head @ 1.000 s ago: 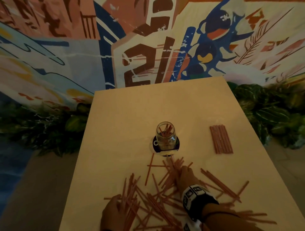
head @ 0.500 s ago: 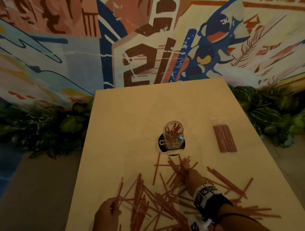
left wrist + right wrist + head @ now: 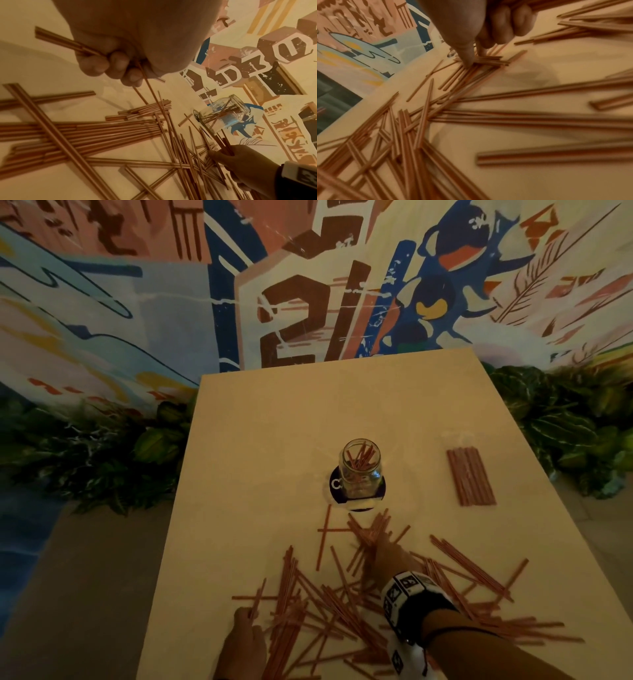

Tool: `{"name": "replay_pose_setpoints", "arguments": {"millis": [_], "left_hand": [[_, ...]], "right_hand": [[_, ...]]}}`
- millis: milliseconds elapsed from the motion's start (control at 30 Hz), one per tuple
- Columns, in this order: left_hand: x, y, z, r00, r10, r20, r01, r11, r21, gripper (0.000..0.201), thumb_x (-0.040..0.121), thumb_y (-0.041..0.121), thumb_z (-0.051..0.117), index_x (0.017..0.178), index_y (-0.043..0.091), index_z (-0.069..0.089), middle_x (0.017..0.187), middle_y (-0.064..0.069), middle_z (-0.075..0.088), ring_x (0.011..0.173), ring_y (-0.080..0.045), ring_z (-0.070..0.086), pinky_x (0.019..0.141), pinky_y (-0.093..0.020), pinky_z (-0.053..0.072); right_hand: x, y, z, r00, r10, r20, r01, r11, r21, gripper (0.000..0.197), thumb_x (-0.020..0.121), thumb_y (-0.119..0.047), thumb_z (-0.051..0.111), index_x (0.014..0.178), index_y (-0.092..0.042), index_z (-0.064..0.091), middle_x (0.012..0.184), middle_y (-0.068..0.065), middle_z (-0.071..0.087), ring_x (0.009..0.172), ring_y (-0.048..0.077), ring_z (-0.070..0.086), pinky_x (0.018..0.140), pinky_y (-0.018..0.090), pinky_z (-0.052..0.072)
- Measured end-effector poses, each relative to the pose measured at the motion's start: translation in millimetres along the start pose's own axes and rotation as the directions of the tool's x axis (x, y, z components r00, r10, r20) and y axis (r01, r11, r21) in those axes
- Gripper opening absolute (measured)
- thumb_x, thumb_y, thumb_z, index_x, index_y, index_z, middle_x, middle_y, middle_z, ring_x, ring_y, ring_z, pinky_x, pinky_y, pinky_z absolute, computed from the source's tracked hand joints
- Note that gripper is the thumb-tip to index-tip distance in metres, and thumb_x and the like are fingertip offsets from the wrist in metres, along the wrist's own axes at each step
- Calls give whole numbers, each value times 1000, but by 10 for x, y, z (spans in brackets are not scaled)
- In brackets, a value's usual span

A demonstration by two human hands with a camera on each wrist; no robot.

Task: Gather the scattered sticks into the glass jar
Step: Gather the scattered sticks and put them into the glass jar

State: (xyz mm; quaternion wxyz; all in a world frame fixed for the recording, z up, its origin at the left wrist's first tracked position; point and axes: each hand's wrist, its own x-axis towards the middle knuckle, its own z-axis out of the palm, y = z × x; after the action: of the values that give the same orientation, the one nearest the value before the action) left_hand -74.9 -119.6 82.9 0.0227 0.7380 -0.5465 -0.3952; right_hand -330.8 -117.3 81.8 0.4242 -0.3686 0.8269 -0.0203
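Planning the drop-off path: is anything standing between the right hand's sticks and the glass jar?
Nothing visible blocks it. Between the right hand and the glass jar lie only flat loose sticks on the table, and the jar's mouth is open.

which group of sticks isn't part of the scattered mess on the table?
The neat bundle of sticks right of the glass jar: they lie parallel, side by side, apart from the crisscrossed scattered sticks that both hands work in.

You've got reddish-brown sticks (image 3: 342, 604) on a pale cream surface (image 3: 260, 460). Clear glass jar (image 3: 360, 470) sits on a dark blue coaster (image 3: 337, 484). Mural (image 3: 308, 285) behind: blue, brown, white.
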Motion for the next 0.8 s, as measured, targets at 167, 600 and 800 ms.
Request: {"name": "replay_pose_setpoints", "arguments": {"millis": [167, 600, 800], "left_hand": [[-53, 2, -42, 998, 0, 60, -3, 999, 42, 16, 96, 19, 40, 81, 23, 45, 107, -15, 65, 105, -28, 61, 76, -27, 38], [-185, 52, 1, 938, 73, 339, -157, 961, 226, 34, 98, 28, 37, 128, 18, 49, 134, -4, 57, 122, -18, 54, 93, -18, 39], [-171, 139, 68, 949, 6, 314, -63, 983, 171, 24, 99, 23, 28, 111, 11, 46, 113, -12, 61, 96, -25, 56, 84, -31, 43]], "right_hand": [[6, -47, -23, 1000, 9, 5, -8, 994, -110, 49, 94, -32, 37, 138, -11, 26, 137, 13, 48, 117, 29, 53, 95, 37, 46], [-36, -31, -96, 1000, 22, 17, -22, 1000, -10, 50, 95, -41, 30, 135, -10, 33, 140, 16, 40, 120, 34, 49, 97, 42, 41], [-253, -52, 67, 992, -115, 48, 114, 993, 28, 42, 94, -25, 41, 127, -1, 34, 119, 20, 55, 104, 35, 56, 78, 36, 43]]}}
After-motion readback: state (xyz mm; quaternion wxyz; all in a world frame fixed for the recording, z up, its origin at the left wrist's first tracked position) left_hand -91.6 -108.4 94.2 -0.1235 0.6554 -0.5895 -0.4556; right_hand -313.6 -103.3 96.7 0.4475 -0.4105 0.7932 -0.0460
